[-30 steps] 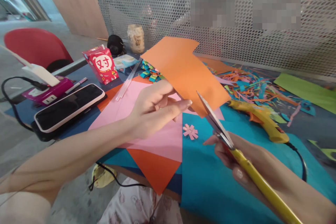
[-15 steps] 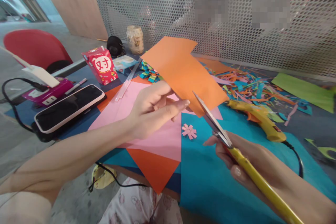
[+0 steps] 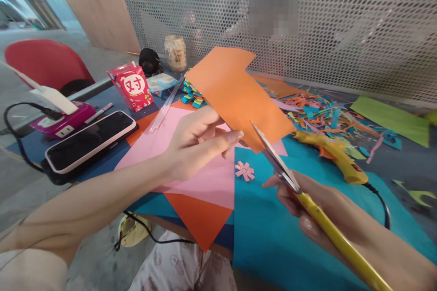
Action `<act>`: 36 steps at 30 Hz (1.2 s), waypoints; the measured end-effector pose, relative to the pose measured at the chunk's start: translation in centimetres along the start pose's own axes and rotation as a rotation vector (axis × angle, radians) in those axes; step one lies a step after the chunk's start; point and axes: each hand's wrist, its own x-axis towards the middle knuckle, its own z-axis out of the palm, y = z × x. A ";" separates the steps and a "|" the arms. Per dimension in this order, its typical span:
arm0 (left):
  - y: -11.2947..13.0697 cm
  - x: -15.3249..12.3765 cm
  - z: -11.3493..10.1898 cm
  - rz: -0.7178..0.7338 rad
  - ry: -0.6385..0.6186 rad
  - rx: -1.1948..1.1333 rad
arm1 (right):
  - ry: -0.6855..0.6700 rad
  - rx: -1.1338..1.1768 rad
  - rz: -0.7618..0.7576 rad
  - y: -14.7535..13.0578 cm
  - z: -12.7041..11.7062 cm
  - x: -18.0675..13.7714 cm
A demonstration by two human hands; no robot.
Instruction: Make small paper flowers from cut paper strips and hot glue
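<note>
My left hand (image 3: 196, 143) pinches the near edge of an orange paper sheet (image 3: 235, 91) and holds it up over the table. My right hand (image 3: 317, 209) grips yellow-handled scissors (image 3: 307, 200); their metal blades point up and left and touch the sheet's lower corner. A small pink cut-out flower (image 3: 245, 171) lies just below on teal paper (image 3: 290, 236). A pink sheet (image 3: 205, 173) and a darker orange sheet (image 3: 201, 218) lie beneath my left hand.
A yellow glue gun (image 3: 332, 154) with a black cord lies right of the scissors. Several coloured paper scraps (image 3: 317, 109) cover the far right. A phone (image 3: 88, 143), a red carton (image 3: 134, 86), a jar (image 3: 175, 52) and a red chair (image 3: 48, 63) stand left.
The orange sheet and the scissors have shifted slightly left together, and the blade tips sit a little further into the sheet's lower corner. Both hands keep their hold.
</note>
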 end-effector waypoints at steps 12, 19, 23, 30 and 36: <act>-0.1 0.1 -0.1 -0.006 -0.010 0.066 | 0.002 -0.050 -0.110 -0.2 -0.2 0.2; -0.2 0.1 -0.2 -0.032 0.014 0.108 | 0.006 -0.031 -0.125 -0.8 -0.6 0.1; -0.2 0.1 -0.2 -0.037 0.015 0.096 | 0.011 -0.014 -0.124 -0.9 -0.5 0.2; -0.2 0.1 -0.2 -0.016 0.023 0.101 | 0.029 -0.058 -0.116 -1.2 -0.6 0.5; -0.1 0.1 -0.1 0.012 0.012 0.070 | 0.064 -0.088 -0.112 -1.5 -0.8 0.5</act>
